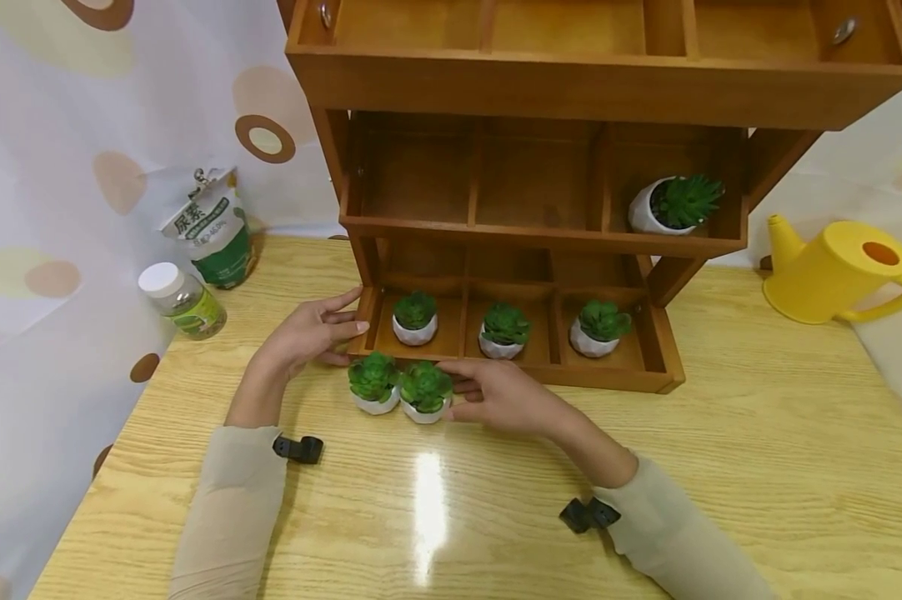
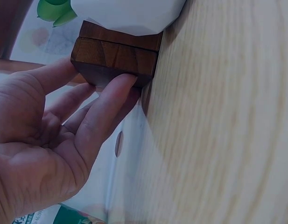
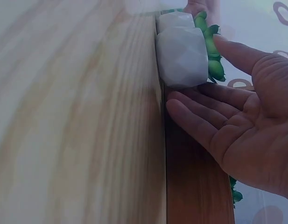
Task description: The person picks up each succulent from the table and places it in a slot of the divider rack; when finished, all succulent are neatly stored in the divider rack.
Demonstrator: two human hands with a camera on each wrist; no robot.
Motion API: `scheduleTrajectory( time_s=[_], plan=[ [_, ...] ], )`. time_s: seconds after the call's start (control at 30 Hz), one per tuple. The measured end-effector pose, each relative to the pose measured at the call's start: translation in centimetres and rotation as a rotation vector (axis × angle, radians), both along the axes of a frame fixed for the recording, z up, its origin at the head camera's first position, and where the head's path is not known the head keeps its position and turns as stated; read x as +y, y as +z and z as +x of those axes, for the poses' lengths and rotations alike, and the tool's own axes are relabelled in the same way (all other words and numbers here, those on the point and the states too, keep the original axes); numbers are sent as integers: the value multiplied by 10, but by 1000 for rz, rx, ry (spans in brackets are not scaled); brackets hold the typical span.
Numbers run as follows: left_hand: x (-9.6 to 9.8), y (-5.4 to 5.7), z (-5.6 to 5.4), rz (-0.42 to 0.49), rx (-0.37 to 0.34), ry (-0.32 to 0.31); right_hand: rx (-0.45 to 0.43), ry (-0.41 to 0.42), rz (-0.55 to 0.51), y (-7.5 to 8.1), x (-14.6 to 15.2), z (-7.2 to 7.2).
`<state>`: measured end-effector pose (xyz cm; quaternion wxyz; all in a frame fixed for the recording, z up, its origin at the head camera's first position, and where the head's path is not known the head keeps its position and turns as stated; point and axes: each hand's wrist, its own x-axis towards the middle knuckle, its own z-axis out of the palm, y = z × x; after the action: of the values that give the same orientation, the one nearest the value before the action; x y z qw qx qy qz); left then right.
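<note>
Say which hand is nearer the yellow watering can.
Right. The right hand is left of the yellow watering can, beside two potted succulents; the left hand is farther left, at the left end of the wooden shelf.

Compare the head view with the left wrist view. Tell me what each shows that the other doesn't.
Only the head view: the yellow watering can, the white-lidded jar and the right hand.
Only the left wrist view: the palm side of the left hand.
Both: that hand, the wooden shelf, a white pot, the green-and-white bag and the table.
</note>
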<state>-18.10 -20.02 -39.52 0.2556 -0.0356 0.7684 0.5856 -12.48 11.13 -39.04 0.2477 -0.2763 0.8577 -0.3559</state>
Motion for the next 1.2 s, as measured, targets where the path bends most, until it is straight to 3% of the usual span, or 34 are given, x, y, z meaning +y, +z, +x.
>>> scheduleTrajectory(
  time_s=[0.3,0.53,0.97,1.2],
  plan=[
    [1,0,0,-2,4,1,-12,9,26,-1,-8,-2],
    [0,-1,-1,-6,4,3,57,62,60,-4,-17,-3],
    [-3,-2,1,-5,4,-4,134,50,78,-6,-25,-2],
    [-2,-2,0,0,11,-5,160,42,69,2,-17,-2]
  ],
)
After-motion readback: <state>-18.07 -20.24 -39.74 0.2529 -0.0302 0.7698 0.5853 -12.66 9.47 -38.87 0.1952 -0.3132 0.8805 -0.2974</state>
